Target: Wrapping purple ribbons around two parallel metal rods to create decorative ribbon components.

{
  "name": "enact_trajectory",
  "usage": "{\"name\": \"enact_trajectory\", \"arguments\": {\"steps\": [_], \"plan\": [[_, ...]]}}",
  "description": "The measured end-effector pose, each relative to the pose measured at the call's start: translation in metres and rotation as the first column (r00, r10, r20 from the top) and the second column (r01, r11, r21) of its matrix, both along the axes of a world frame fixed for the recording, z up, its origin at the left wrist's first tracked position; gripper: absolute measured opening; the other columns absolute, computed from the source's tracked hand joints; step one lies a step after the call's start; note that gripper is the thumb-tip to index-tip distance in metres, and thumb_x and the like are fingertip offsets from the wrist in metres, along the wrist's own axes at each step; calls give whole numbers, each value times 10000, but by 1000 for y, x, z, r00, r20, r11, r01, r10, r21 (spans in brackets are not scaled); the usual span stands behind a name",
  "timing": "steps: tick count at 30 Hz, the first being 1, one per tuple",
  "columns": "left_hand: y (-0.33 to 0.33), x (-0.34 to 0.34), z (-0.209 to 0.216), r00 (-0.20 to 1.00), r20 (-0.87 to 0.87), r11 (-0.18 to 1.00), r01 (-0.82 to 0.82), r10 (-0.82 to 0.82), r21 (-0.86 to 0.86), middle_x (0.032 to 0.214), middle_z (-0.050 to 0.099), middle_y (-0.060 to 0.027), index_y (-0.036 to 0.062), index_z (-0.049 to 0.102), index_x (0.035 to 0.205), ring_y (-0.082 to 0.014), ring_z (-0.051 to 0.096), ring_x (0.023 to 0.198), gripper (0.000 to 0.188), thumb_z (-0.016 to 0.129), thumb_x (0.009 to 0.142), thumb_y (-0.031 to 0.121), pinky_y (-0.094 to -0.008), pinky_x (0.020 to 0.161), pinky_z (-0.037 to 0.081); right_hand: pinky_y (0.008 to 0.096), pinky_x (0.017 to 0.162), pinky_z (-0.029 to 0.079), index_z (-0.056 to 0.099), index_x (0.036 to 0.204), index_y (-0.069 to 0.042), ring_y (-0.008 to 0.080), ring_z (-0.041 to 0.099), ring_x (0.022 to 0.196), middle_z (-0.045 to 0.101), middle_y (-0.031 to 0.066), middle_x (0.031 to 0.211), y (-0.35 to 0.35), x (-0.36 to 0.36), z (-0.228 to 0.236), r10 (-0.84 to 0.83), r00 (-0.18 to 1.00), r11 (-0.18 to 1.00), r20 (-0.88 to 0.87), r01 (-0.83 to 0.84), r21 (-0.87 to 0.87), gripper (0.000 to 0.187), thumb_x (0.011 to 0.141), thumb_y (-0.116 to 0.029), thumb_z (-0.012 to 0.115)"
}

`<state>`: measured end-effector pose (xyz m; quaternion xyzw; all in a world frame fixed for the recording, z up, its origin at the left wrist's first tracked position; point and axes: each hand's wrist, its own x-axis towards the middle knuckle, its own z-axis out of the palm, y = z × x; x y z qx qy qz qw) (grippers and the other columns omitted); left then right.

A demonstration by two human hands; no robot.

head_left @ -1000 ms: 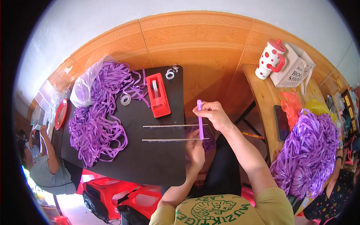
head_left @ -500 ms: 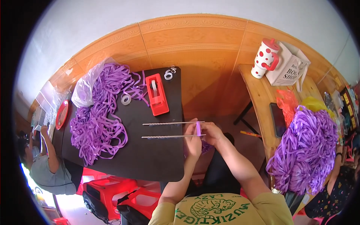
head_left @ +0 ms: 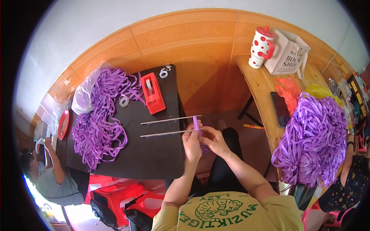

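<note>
Two thin metal rods [head_left: 163, 121], like chopsticks, lie parallel on the dark table, their right ends sticking out past its edge. A short band of purple ribbon [head_left: 195, 123] spans both rods near their tips. My left hand [head_left: 191, 144] is closed beside the nearer rod, its fingertips pinching at the lower end of the ribbon band. Just right of it, my right hand [head_left: 216, 141] is closed in a pinch, thumb and fingers together by the ribbon. More purple ribbon hangs below my hands, partly hidden by them.
A red tape dispenser [head_left: 153, 93], a tape roll [head_left: 123, 101] and a heap of purple ribbon [head_left: 98, 134] lie on the dark table [head_left: 154, 158]. On the wooden table at right are a dotted tumbler [head_left: 261, 48], a paper bag [head_left: 286, 54], a phone [head_left: 280, 109] and another ribbon pile [head_left: 312, 142].
My hands have drawn nearer to me relative to the rods; the left fingers no longer reach as far up between them. My view has shifted slightly. The ribbon band still spans both rods.
</note>
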<state>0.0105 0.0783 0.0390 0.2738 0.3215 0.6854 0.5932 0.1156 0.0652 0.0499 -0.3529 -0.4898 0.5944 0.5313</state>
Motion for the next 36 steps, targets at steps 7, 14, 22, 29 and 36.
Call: {"name": "enact_trajectory", "arguments": {"steps": [7, 14, 22, 29, 36], "plan": [[-4, -1, 3, 998, 43, 995, 39, -35, -97, 1020, 657, -133, 2, 662, 928, -189, 605, 933, 155, 513, 884, 4, -293, 849, 466, 208, 682, 421, 613, 911, 16, 71, 534, 751, 606, 15, 806, -6, -9, -7, -81, 996, 996, 21, 82, -42, 82, 870, -49, 582], [-15, 0, 11, 999, 17, 997, 32, -31, -75, 1019, 654, -136, -18, 650, 960, -189, 606, 917, 180, 488, 882, -6, -288, 835, 473, 196, 639, 418, 615, 863, 17, 61, 533, 714, 603, 8, 770, -14, -18, -1, -111, 989, 987, -98, 99, -123, 113, 901, -39, 525], [-37, 6, 39, 998, 28, 982, -56, 62, -183, 958, 643, -86, -58, 607, 1069, -123, 582, 832, 253, 467, 887, 50, -226, 737, 445, 193, 601, 422, 619, 820, 3, 73, 561, 667, 617, 24, 750, -19, -25, 12, -116, 964, 981, -240, 73, -182, 109, 888, -31, 540], [-38, 0, 54, 994, 104, 958, 16, 15, -288, 843, 626, -24, -13, 633, 996, -64, 510, 678, 273, 488, 946, 212, -196, 600, 391, 191, 579, 407, 620, 772, -18, 68, 545, 635, 603, 16, 708, -19, -32, 20, -160, 953, 966, -257, 97, -241, 121, 877, -36, 562], [-35, -2, 66, 991, 120, 930, 91, -52, -355, 858, 586, -19, -17, 610, 1008, -79, 448, 694, 480, 391, 978, 409, -216, 623, 357, 194, 569, 410, 630, 777, -27, 67, 545, 631, 606, 16, 704, -20, -27, 26, -150, 961, 967, -231, 95, -235, 119, 879, -58, 575]]}}
